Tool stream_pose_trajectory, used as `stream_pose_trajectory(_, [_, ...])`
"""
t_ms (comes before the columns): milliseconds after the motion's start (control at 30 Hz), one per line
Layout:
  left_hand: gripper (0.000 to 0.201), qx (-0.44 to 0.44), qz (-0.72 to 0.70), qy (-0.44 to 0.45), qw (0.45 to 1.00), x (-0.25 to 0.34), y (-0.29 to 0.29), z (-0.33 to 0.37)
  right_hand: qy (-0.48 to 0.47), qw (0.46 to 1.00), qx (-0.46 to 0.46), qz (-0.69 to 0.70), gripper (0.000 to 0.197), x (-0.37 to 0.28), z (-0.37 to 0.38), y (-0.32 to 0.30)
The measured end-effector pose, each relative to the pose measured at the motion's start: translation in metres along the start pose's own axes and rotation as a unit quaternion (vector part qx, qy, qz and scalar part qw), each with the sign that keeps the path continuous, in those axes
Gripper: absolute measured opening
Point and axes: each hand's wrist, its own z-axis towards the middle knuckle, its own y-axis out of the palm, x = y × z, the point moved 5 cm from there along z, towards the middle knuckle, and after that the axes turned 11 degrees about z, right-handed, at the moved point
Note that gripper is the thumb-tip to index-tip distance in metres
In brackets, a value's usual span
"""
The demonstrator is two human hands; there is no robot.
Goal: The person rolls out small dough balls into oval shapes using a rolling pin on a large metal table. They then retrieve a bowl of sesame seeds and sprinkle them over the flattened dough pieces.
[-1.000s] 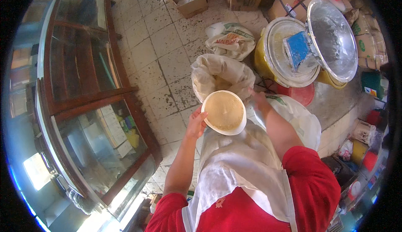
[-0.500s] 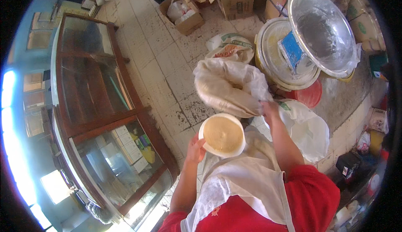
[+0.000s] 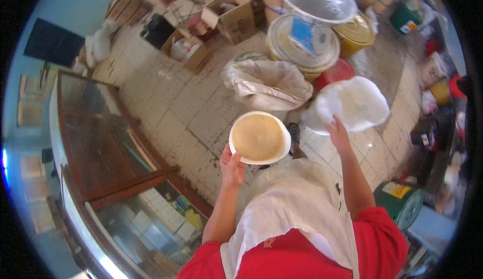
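We look steeply down from the head through one fisheye, apron (image 3: 297,191) near below, tiled floor (image 3: 198,110) farther off.

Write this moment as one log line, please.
Left hand: holding rounded white bowl of tan powdery contents | Right hand: at open, floppy white sack, contact unclear | Nearby: crumpled open beige sack
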Motion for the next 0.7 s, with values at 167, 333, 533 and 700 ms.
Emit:
stream_pose_trajectory(167, [0.059, -0.109, 0.052, 0.058, 0.991, 0.052, 0.076, 0.000, 0.230, 0.930, -0.079, -0.275, 0.082, 0.148, -0.201, -0.065])
stream_pose_trajectory(333, [0.057, -0.164, 0.148, 0.078, 0.972, 0.025, 0.163, -0.037, 0.353, 0.851, -0.228, -0.315, 0.095, 0.271, -0.359, -0.094])
stream_pose_trajectory(533, [0.050, -0.277, 0.343, 0.037, 0.897, -0.074, 0.218, -0.168, 0.367, 0.914, -0.066, -0.160, 0.055, 0.349, -0.510, -0.140])
stream_pose_trajectory(700, [0.051, -0.414, 0.299, -0.160, 0.845, -0.215, 0.304, -0.324, 0.343, 0.936, 0.028, 0.074, 0.047, 0.437, -0.654, -0.176])
